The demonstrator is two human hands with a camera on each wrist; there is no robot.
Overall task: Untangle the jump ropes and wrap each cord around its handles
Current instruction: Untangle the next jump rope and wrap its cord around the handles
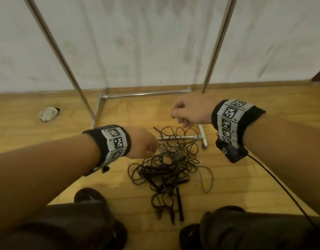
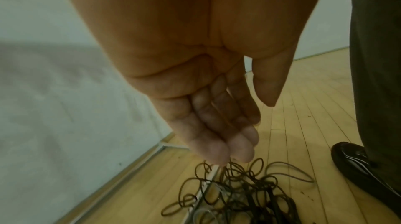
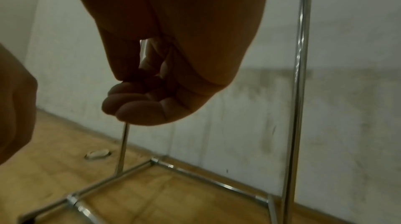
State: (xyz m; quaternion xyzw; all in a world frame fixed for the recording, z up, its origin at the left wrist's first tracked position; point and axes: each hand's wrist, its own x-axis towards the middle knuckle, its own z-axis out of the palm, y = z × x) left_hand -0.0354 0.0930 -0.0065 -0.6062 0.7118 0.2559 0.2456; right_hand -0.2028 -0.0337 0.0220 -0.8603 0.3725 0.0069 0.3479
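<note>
The left hand (image 1: 146, 143) hangs over the far side of the heap with its fingers (image 2: 219, 148) straight and together, empty, the tips just above the topmost loops; the right hand (image 1: 189, 110) is raised higher, over the far right of the heap, its fingers (image 3: 134, 106) curled into the palm around nothing that shows (a thin cord pinched there could escape the blur, but none is visible). By this look the task has barely begun: no rope is separated and no cord is wound on its handles. The jump ropes (image 1: 166, 170) lie in one knotted pile on the wooden floor (image 1: 38, 127), between the person's shoes (image 1: 88, 195) and the foot bar of a metal rack (image 1: 143, 94), with the farthest loops draped across that bar. The cords are thin and dark, looped many times over each other, with one paler grey cord (image 1: 208, 183) trailing out to the right; slim black handles (image 1: 180, 204) poke out at the near edge.
</note>
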